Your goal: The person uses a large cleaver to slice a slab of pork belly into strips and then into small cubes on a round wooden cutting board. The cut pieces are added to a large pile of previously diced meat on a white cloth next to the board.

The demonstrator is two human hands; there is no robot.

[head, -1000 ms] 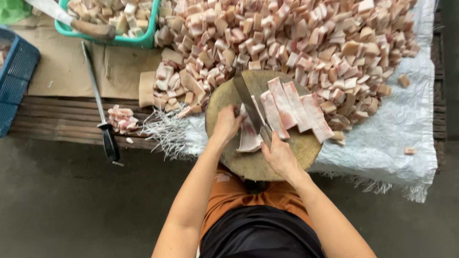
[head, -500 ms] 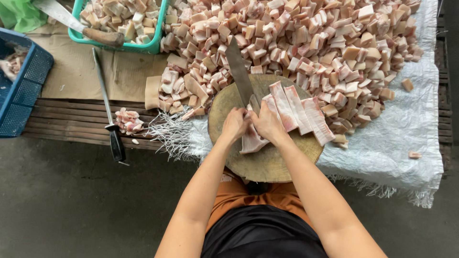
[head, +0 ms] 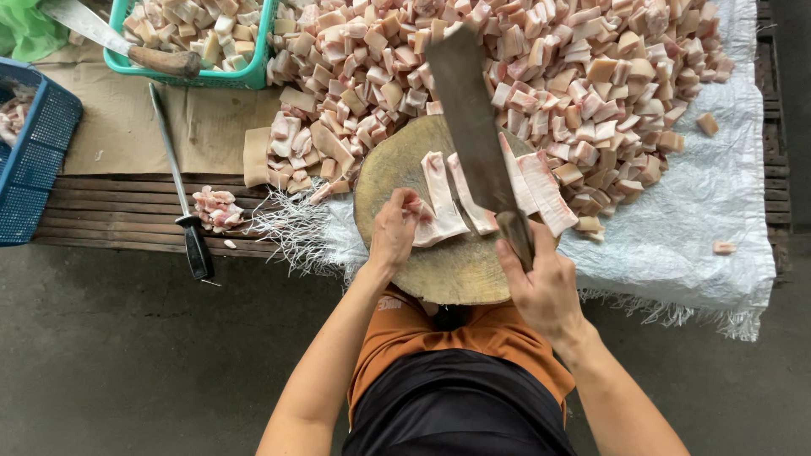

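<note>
On a round wooden chopping block lie several long strips of pale fatty meat. My left hand presses on the near end of the leftmost strip. My right hand grips the handle of a large cleaver, whose broad blade is raised above the strips and points away from me. Beyond the block spreads a big heap of cut meat cubes on a white woven sheet.
A green basket of cubes with a second cleaver across it stands at the back left. A blue crate is at the far left. A sharpening steel lies on cardboard and wooden slats beside small meat scraps.
The cleaver has come up from the strips and now hangs raised above the block. My left hand has shifted left onto the end of the leftmost strip.
</note>
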